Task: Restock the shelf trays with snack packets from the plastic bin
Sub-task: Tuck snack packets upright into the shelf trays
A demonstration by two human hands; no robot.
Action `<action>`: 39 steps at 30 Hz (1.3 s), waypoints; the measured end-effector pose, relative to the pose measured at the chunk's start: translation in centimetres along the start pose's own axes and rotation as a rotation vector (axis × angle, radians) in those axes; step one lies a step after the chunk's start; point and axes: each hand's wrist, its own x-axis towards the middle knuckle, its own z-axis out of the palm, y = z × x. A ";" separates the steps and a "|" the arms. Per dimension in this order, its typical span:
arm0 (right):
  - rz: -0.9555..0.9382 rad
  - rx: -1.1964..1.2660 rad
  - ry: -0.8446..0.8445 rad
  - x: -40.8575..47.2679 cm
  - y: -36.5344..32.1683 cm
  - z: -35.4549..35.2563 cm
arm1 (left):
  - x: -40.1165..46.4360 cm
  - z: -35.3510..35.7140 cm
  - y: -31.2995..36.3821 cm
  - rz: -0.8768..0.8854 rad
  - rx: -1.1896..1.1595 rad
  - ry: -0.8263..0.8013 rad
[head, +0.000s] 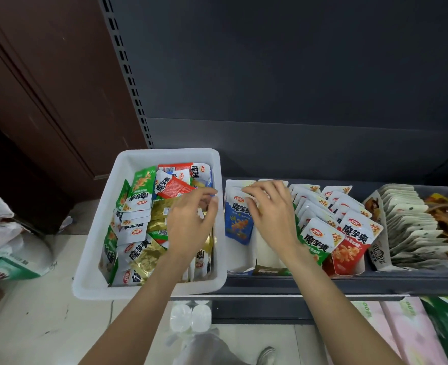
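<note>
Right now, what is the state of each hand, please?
Left hand: over the bin, fingers curled; whether it pinches a packet cannot be told.
Right hand: fingers curled on the blue packets in the tray.

Off to my left I see a brown wooden cabinet (41, 83) and, low beside it, a white plastic bag (4, 233) on the pale floor (41, 325). Below the shelf edge sit two clear bottle caps (191, 317), pink packs (391, 335), and a shoe (266, 355).
</note>
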 end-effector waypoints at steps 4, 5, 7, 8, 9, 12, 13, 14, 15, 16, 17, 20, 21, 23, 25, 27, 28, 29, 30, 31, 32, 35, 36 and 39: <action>-0.082 0.172 -0.188 -0.9 -3.6 0.3 | -1.8 -2.8 -2.9 0.105 0.098 0.098; -0.099 0.198 -0.278 -0.8 -4.6 0.8 | -2.1 -3.5 -4.5 0.108 0.161 0.063; -0.109 0.216 -0.437 -0.3 -6.2 2.1 | -2.3 -4.7 -7.7 0.061 0.300 -0.063; -0.109 0.218 -0.489 0.0 -6.9 3.0 | -2.3 -5.1 -9.2 0.003 0.359 -0.131; -0.111 0.222 -0.527 0.4 -7.5 4.1 | -2.1 -5.4 -10.4 -0.067 0.397 -0.196; -0.118 0.224 -0.626 1.8 -8.9 7.8 | -1.6 -5.7 -11.8 -0.212 0.450 -0.366; -0.111 0.205 -0.673 2.4 -9.2 9.0 | -1.5 -5.6 -12.0 -0.234 0.469 -0.415; -0.109 0.177 -0.730 2.9 -9.5 10.3 | -1.4 -5.5 -12.2 -0.245 0.490 -0.452; -0.109 0.141 -0.792 3.3 -9.8 11.3 | -1.4 -5.4 -12.4 -0.245 0.511 -0.473; -0.107 0.104 -0.866 3.6 -10.1 12.3 | -1.3 -5.3 -12.6 -0.241 0.530 -0.477; -0.096 0.075 -0.937 3.8 -10.3 13.0 | -1.3 -5.3 -12.7 -0.237 0.545 -0.472; -0.107 0.010 -0.970 4.0 -10.7 14.2 | -1.0 -5.5 -13.1 -0.219 0.569 -0.449; -0.175 -0.055 -0.935 4.1 -10.8 14.0 | -0.9 -5.6 -13.2 -0.217 0.565 -0.446; -0.380 -0.202 -0.895 4.1 -11.2 13.0 | -0.9 -5.5 -13.4 -0.225 0.553 -0.449; -0.573 -0.273 -0.927 3.9 -11.7 11.7 | -1.1 -5.5 -13.4 -0.221 0.547 -0.445; -0.692 -0.326 -0.942 3.5 -12.2 10.2 | -1.3 -5.6 -13.4 -0.215 0.532 -0.421; -0.718 -0.351 -0.935 3.5 -12.3 9.4 | -1.4 -5.6 -13.4 -0.223 0.511 -0.413; -0.725 -0.364 -0.927 3.5 -12.2 8.8 | -1.4 -5.7 -13.4 -0.240 0.483 -0.410; -0.702 -0.355 -0.921 3.6 -12.1 8.1 | -1.4 -5.8 -13.4 -0.269 0.446 -0.405; -0.653 -0.336 -0.912 3.6 -11.9 7.4 | -1.3 -5.9 -13.3 -0.313 0.392 -0.385; -0.583 -0.318 -0.882 3.5 -11.6 6.7 | -1.3 -6.1 -13.2 -0.372 0.305 -0.350; -0.284 -0.208 -0.535 2.9 -10.3 4.0 | -1.3 -6.7 -11.8 -0.562 -0.072 -0.148; -0.152 -0.110 -0.419 2.5 -9.7 3.2 | -1.4 -6.8 -11.0 -0.626 -0.198 -0.078; 0.247 0.319 -0.300 1.6 -8.2 1.4 | -1.6 -7.3 -8.0 -0.818 -0.609 -0.035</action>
